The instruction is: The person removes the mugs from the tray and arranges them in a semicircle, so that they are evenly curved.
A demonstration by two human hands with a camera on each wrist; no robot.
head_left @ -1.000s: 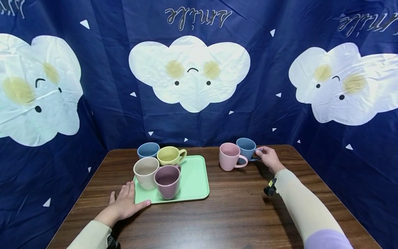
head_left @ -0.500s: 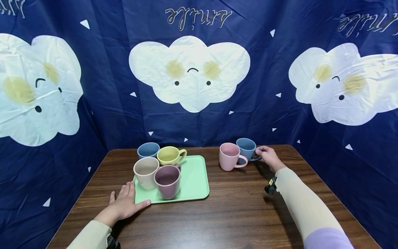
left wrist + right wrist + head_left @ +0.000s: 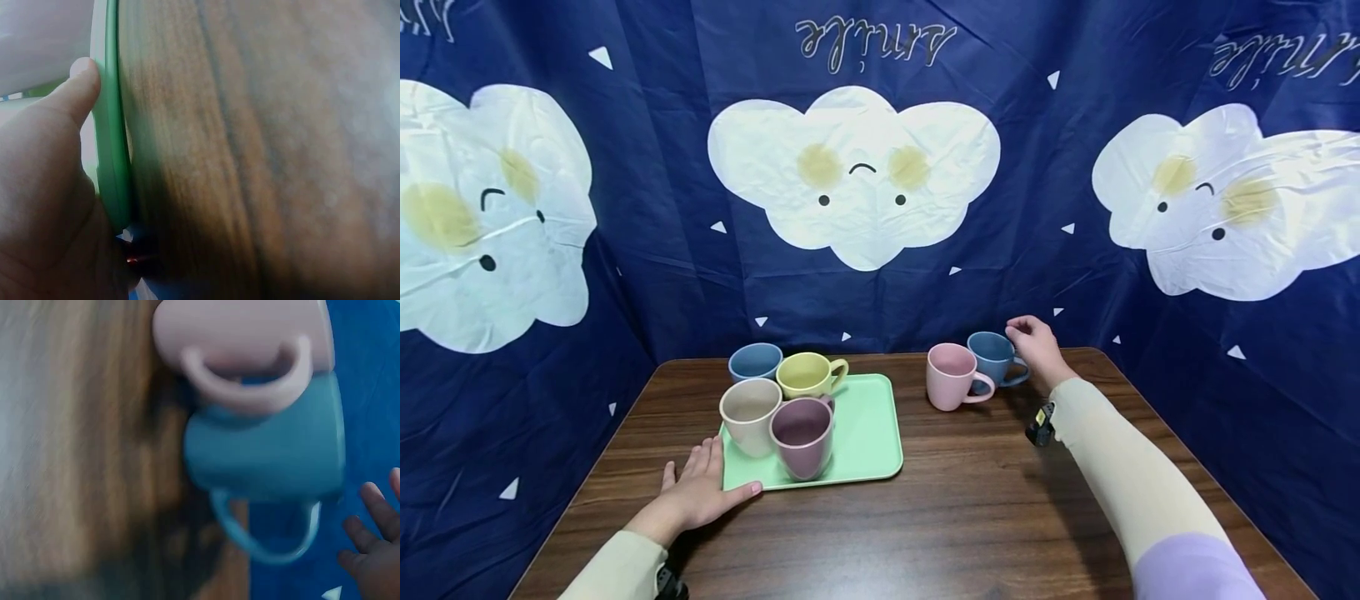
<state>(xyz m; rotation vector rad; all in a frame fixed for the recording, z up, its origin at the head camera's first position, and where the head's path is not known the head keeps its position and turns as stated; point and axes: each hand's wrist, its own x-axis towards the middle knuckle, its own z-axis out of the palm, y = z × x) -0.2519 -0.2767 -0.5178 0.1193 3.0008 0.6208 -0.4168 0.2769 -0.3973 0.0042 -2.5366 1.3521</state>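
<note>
My left hand (image 3: pixel 695 492) rests at the near left corner of a green tray (image 3: pixel 867 433), fingers along its side. In the left wrist view the thumb (image 3: pixel 84 84) lies at the tray's rim. On the tray's left part stand a beige mug (image 3: pixel 751 427), a purple mug (image 3: pixel 805 454) and a yellow mug (image 3: pixel 805 385), with a blue mug (image 3: pixel 756 364) behind them. At the back right my right hand (image 3: pixel 1036 346) hovers beside another blue mug (image 3: pixel 994 367), off its handle, and the right wrist view shows its fingers spread and holding nothing.
A pink mug (image 3: pixel 947 387) stands close against the right blue mug, its handle pointing right. All this is on a dark wooden table (image 3: pixel 925 525). A navy curtain (image 3: pixel 662 250) with white clouds hangs right behind the table's back edge.
My right hand has let go of the right blue mug's handle and moved up beside its rim. The mugs, the tray and my left hand stay where they were.
</note>
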